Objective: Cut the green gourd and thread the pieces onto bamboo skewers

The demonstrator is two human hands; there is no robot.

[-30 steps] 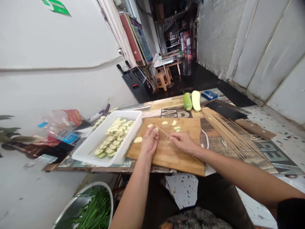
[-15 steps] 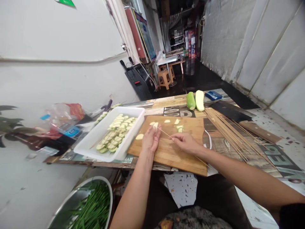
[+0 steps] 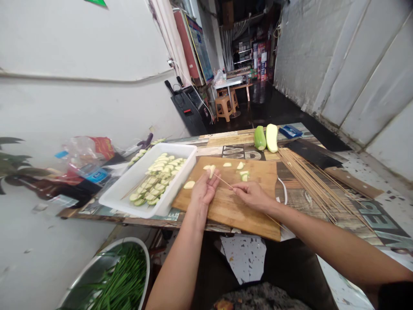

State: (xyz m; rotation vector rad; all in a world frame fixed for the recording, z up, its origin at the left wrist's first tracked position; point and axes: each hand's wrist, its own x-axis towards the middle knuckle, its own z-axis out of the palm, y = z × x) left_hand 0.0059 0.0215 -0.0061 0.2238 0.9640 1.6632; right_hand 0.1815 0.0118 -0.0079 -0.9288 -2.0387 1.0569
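Over the wooden cutting board (image 3: 226,211), my left hand (image 3: 204,189) is palm up, its fingers closed on a pale zucchini slice (image 3: 212,171). My right hand (image 3: 250,193) pinches a thin bamboo skewer (image 3: 225,181), whose tip reaches the slice; its back end passes under my right wrist. A loose zucchini slice (image 3: 189,184) lies at the board's left, and several more lie toward its far side. To the left, a white plastic tray (image 3: 111,202) holds many skewered slices.
Bamboo skewers (image 3: 309,185) and a cleaver (image 3: 312,153) lie at the right. Behind the board are a halved zucchini (image 3: 271,137) and a blue packet (image 3: 290,131). A metal bowl (image 3: 147,262) of green stalks stands low left. Bottles and bags crowd the left end.
The view has shifted slightly. Both hands keep nearly the same pose, with the skewer still at the slice; I see no clear movement of things on the table.
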